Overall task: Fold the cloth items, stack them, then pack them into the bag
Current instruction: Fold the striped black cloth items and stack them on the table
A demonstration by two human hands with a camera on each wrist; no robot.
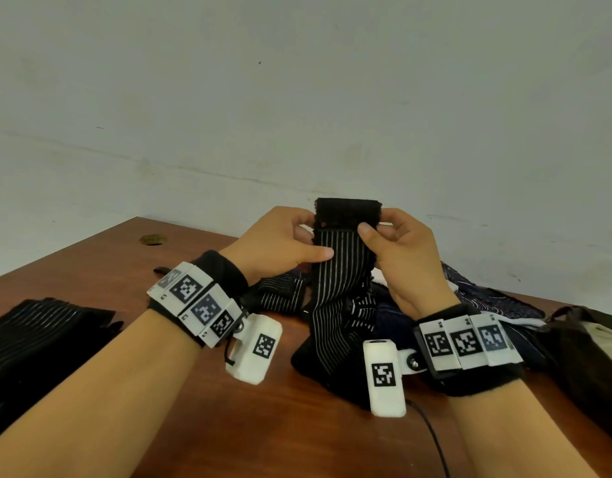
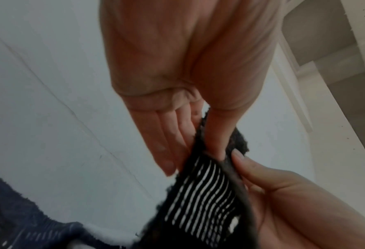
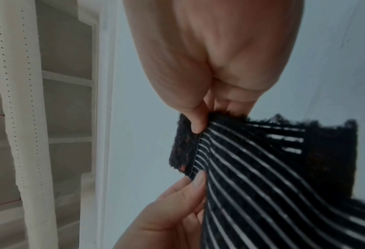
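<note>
A black cloth [image 1: 339,270] with thin white stripes and a plain black cuff is held upright above the brown table [image 1: 107,263]; its lower end rests on the wood. My left hand [image 1: 314,236] pinches its left edge just under the cuff, thumb in front, fingers behind. My right hand [image 1: 373,225] pinches the right edge at the cuff seam. The left wrist view shows the left hand [image 2: 198,156] with its thumb on the striped cloth [image 2: 202,193]. In the right wrist view, the right hand [image 3: 207,124] pinches the cloth [image 3: 262,168] at the seam.
A folded stack of dark striped cloths [image 1: 38,332] lies at the table's left. A loose pile of dark cloth items [image 1: 477,298] sits behind my right wrist. A dark bag [image 1: 587,357] with a pale inside lies at the right edge. A wall stands close behind.
</note>
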